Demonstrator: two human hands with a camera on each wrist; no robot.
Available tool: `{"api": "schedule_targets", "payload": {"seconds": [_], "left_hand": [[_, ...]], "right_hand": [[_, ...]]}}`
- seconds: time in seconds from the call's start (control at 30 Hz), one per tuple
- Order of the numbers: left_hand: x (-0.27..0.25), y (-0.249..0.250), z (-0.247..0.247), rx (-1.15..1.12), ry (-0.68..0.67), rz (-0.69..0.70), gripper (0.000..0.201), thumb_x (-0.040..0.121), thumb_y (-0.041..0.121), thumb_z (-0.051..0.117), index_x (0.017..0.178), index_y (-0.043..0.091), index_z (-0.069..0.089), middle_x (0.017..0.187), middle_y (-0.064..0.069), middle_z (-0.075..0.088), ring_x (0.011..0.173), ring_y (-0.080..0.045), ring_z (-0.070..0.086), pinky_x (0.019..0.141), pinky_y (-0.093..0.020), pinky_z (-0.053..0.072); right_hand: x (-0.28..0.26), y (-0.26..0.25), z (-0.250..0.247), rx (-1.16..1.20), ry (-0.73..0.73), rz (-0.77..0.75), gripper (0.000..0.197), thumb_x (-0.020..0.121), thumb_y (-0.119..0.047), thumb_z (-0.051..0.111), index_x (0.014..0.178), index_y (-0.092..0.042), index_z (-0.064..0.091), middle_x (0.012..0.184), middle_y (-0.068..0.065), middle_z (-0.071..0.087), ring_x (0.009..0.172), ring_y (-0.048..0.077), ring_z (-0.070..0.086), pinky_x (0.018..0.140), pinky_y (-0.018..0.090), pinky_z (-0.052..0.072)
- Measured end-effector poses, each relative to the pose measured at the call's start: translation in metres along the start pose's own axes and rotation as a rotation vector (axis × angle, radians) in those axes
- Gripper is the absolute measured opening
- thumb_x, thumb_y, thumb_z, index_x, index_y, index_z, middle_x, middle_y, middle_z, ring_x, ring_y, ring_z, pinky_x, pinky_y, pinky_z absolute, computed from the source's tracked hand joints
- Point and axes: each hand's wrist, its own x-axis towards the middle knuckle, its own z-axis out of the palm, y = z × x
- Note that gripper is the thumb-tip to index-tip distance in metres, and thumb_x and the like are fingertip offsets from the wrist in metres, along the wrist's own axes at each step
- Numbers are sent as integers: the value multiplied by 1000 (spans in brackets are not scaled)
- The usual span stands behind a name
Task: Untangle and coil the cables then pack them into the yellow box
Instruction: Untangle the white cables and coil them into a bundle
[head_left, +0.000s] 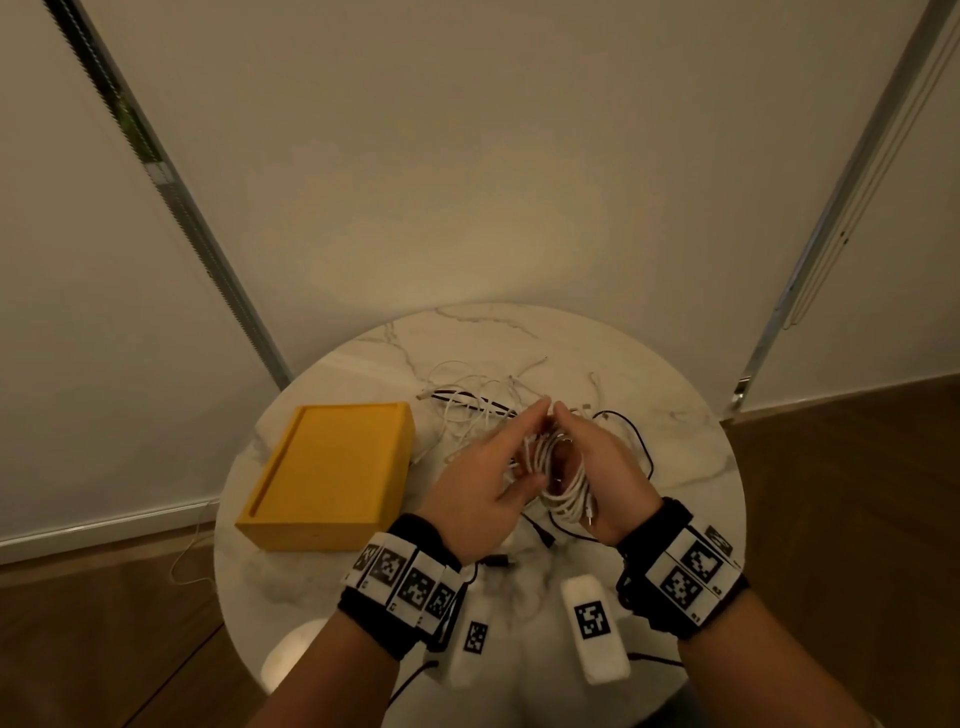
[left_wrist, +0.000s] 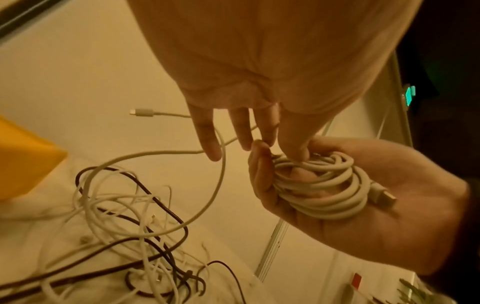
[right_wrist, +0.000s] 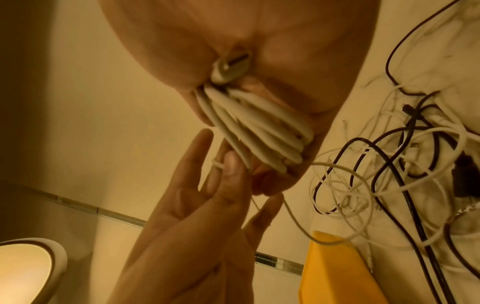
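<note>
A white cable coil (head_left: 563, 483) lies in my right hand (head_left: 582, 457), whose fingers curl round it; its USB plug (left_wrist: 384, 197) rests on the palm. My left hand (head_left: 524, 447) is beside it with straight fingers, its thumb (left_wrist: 296, 144) pressed into the coil (left_wrist: 319, 185). The coil's free end runs across the left fingers (right_wrist: 218, 165) to a small plug (left_wrist: 141, 112). Behind the hands, a tangle of white and black cables (head_left: 483, 410) lies on the round marble table (head_left: 691, 467). The yellow box (head_left: 332, 478) stands to the left.
Two white marker-tagged devices (head_left: 595, 634) (head_left: 470, 644) lie near the table's front edge with black leads. A thin white cable (head_left: 192, 551) trails on the wooden floor at left. A wall stands close behind the table.
</note>
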Motion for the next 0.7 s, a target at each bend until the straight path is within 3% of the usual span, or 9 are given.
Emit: {"api": "schedule_targets", "payload": {"seconds": [0.07, 0.23, 0.33, 0.4, 0.47, 0.53, 0.6, 0.7], "left_hand": [[2, -1, -1, 11, -64, -10, 82, 97, 12, 58, 156, 42, 10, 155, 7, 37, 139, -4, 39, 113, -25, 39], [-1, -1, -4, 14, -104, -20, 85, 97, 19, 57, 158, 31, 0, 158, 5, 32, 143, -3, 29, 116, -25, 33], [-2, -5, -3, 75, -82, -49, 87, 91, 34, 54, 158, 32, -3, 157, 9, 33, 145, -9, 25, 117, -41, 32], [-3, -6, -1, 141, -73, -67, 90, 87, 45, 51, 156, 37, -6, 153, 13, 38, 144, -14, 24, 115, -51, 30], [-3, -6, 0, 219, -94, -84, 93, 86, 50, 52, 155, 38, -9, 146, 15, 46, 143, -17, 21, 115, -53, 23], [-2, -4, 0, 288, -108, -104, 98, 87, 52, 57, 155, 37, -13, 142, 16, 50, 142, -18, 18, 115, -49, 17], [-1, -2, 0, 345, -108, -132, 105, 85, 55, 62, 154, 38, -15, 145, 15, 47, 141, -17, 18, 111, -47, 16], [2, -4, 0, 363, -58, -159, 113, 76, 64, 66, 155, 38, -10, 145, 12, 45, 136, -18, 28, 111, -48, 23]], "right_hand": [[-3, 2, 4, -9, -24, 28, 54, 103, -42, 50, 123, 6, 64, 126, 38, 59, 114, 51, 60, 105, 59, 43], [-1, 4, 0, 29, -59, 51, 58, 101, -43, 53, 120, 11, 62, 118, 40, 58, 102, 44, 57, 94, 53, 42], [-2, 3, 2, 81, -57, 80, 53, 102, -41, 53, 119, 9, 63, 111, 33, 63, 92, 40, 64, 87, 47, 50], [-3, 3, 3, 92, -69, 94, 58, 102, -43, 54, 128, 9, 57, 120, 37, 60, 100, 43, 62, 91, 49, 49], [-3, 3, 4, 91, -94, 111, 63, 100, -45, 57, 135, 7, 53, 128, 40, 54, 103, 43, 60, 90, 48, 50], [-3, 3, 4, 92, -118, 139, 61, 101, -45, 56, 136, 5, 55, 117, 33, 60, 91, 36, 63, 77, 41, 55], [-3, 3, 2, 67, -151, 150, 54, 102, -42, 51, 132, 2, 60, 94, 21, 65, 74, 28, 61, 62, 33, 55], [-5, 1, 3, 25, -157, 177, 45, 102, -41, 50, 122, -5, 69, 69, 8, 52, 55, 17, 50, 45, 24, 44]]}}
